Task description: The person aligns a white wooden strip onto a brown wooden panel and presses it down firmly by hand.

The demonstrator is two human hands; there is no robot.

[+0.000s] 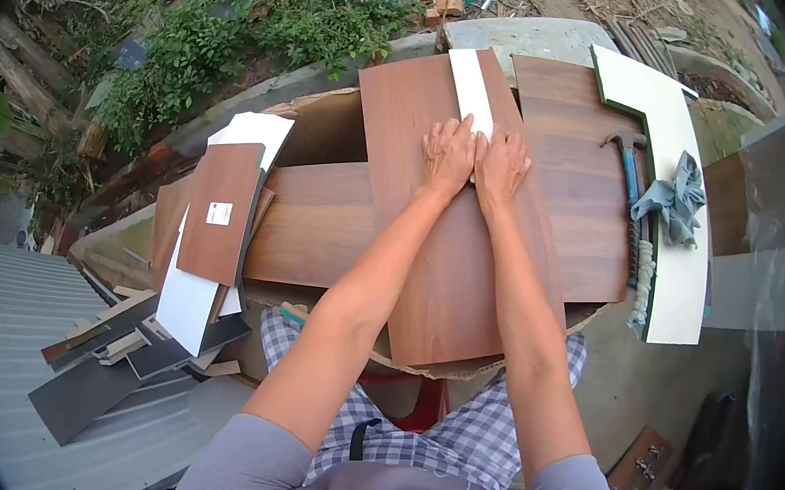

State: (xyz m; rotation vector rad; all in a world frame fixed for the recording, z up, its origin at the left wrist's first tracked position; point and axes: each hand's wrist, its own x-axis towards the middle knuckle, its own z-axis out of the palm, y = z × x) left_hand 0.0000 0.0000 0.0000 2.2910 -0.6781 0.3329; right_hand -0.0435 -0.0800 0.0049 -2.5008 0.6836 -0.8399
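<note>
My left hand (448, 157) and my right hand (501, 164) lie side by side on a white strip (471, 89), thumbs close together. The strip runs lengthwise over a reddish-brown wood board (398, 115), its far end at the board's far edge. My fingers are bent and pressed onto the strip; its near part is hidden beneath them. Under this board are other brown boards, one to the left (313, 221) and one to the right (590, 209).
A hammer (629, 170) rests beside an L-shaped white panel (683, 288) that carries a grey cloth (676, 202). At the left, brown and white offcuts (202, 257) are stacked above dark pieces (85, 394). Plants (179, 76) grow beyond the work surface.
</note>
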